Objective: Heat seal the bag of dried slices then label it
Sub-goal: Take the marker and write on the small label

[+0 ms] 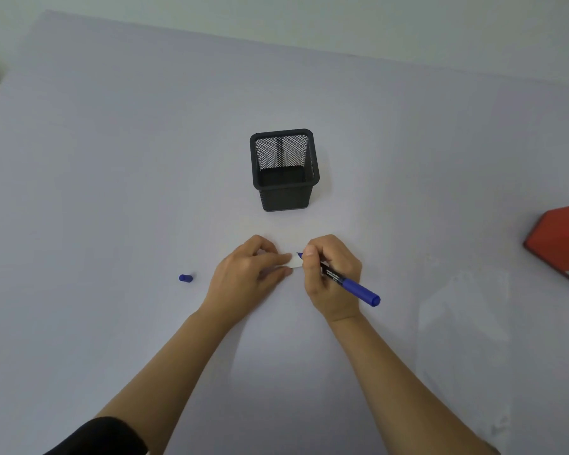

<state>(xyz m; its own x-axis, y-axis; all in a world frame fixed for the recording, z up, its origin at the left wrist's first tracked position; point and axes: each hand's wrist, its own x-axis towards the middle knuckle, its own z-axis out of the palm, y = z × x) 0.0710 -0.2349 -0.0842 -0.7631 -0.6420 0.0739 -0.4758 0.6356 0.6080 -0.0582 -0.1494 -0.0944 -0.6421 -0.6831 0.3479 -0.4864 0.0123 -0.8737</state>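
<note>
We cannot read any text here. The blue marker (342, 280) has small light print on its dark barrel, but it is too small and blurred to make out. The white label (295, 261) shows no writing that we can see; most of it is hidden by the fingers. The red box (560, 239) at the right edge has a grey patch with a red mark, also not legible.

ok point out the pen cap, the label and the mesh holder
pen cap (186, 278), head view, middle of the cap
label (295, 262), head view, bare white end between the hands
mesh holder (284, 198), head view, front wall
</note>
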